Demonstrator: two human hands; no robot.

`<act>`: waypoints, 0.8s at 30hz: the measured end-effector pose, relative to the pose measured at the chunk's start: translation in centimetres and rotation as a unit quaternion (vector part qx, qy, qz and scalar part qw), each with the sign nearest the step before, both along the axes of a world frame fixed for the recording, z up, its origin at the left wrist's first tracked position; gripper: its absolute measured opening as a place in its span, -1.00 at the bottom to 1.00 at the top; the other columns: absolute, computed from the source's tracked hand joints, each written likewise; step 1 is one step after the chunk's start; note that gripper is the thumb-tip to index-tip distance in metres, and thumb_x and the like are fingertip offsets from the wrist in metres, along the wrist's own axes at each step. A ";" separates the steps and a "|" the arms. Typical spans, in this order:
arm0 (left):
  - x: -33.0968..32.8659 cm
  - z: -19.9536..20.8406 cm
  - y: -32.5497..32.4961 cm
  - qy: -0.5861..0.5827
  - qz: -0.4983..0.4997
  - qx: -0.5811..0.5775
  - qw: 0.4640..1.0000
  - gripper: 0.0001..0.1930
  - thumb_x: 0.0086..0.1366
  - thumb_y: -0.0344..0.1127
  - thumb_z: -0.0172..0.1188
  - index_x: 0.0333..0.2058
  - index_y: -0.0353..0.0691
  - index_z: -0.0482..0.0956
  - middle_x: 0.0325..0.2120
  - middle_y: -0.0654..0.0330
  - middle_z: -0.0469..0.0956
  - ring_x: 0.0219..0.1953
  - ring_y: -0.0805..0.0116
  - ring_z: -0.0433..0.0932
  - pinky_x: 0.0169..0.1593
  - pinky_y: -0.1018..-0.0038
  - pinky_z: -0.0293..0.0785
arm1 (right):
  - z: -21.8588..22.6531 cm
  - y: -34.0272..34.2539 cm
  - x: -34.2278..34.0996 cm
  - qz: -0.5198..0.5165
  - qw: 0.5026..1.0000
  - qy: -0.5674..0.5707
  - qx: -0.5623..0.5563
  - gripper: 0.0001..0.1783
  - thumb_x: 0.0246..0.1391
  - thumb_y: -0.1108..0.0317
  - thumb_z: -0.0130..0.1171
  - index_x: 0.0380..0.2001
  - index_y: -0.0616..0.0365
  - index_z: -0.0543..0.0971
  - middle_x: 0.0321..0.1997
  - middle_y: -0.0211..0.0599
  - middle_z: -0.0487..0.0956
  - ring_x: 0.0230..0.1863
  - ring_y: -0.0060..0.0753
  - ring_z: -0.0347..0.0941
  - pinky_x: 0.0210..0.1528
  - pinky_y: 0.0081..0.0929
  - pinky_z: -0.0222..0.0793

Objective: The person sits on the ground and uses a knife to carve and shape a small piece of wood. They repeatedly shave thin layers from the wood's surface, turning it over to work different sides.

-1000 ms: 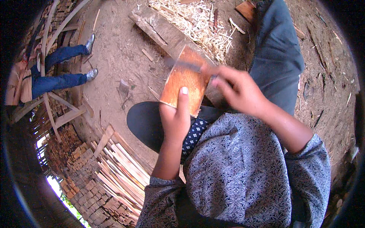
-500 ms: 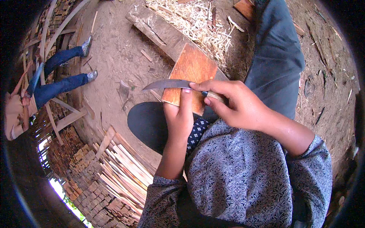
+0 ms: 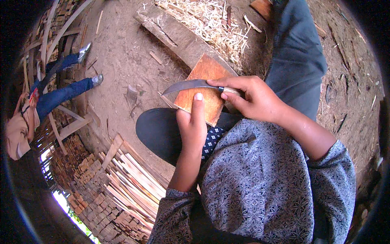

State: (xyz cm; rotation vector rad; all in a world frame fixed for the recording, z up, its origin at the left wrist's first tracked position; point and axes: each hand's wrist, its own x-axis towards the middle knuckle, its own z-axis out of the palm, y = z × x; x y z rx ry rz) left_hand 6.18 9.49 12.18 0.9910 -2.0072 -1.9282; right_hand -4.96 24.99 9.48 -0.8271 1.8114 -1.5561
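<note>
My left hand [image 3: 193, 120] grips a flat orange-brown wooden board [image 3: 207, 73] by its near left edge, thumb on top; its other fingers are hidden beneath. In my right hand [image 3: 256, 99] is a knife [image 3: 190, 85] with a curved dark blade and a pale handle. My fingers wrap the handle, and the index finger reaches along to the blade's base. The blade lies across the board's face, its tip past the left edge and just beyond my left thumb. I cannot tell whether the blade touches the wood. The board's far end rests over a plank [image 3: 174, 38].
Pale wood shavings [image 3: 215, 28] are heaped beyond the plank. Long cut strips [image 3: 134, 183] and stacked wood blocks [image 3: 101, 207] lie at lower left. A person in blue jeans [image 3: 65, 95] sits at far left. My dark-trousered leg [image 3: 296, 61] extends at right.
The knife has shifted slightly right and away from me across the board, turning a little. The blade no longer meets my left thumb. The board has tilted slightly. The other person's arms have moved.
</note>
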 end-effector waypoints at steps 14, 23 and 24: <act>-0.8 -6.6 -5.3 -0.089 0.060 0.305 0.946 -0.46 0.45 -0.01 0.00 0.23 -0.26 0.29 0.14 -0.03 0.47 0.12 0.02 0.54 0.08 0.05 0.56 | -11.9 3.3 -4.5 -0.124 0.978 -0.099 0.139 -0.63 0.32 0.24 0.07 0.13 0.12 0.47 -0.02 -0.10 0.62 0.04 -0.25 0.55 0.12 -0.31 0.42; -1.9 -10.8 -3.8 -0.067 0.130 0.289 0.946 -0.23 0.40 0.33 -0.11 0.30 -0.21 0.21 0.23 -0.01 0.36 0.26 0.06 0.37 0.29 0.06 0.29 | -9.7 0.2 -0.5 0.028 0.993 -0.060 0.097 -0.64 0.37 0.29 -0.01 0.19 0.00 0.44 -0.46 -0.24 0.47 -0.42 -0.52 0.38 -0.27 -0.46 0.37; -2.1 -10.3 -3.7 -0.045 0.159 0.297 0.940 -0.19 0.40 0.37 -0.15 0.32 -0.22 0.17 0.26 -0.01 0.31 0.30 0.06 0.31 0.32 0.08 0.24 | -8.5 -0.1 -0.2 0.042 0.992 -0.077 0.091 -0.63 0.36 0.31 -0.01 0.20 -0.02 0.44 -0.53 -0.20 0.44 -0.47 -0.48 0.37 -0.31 -0.42 0.36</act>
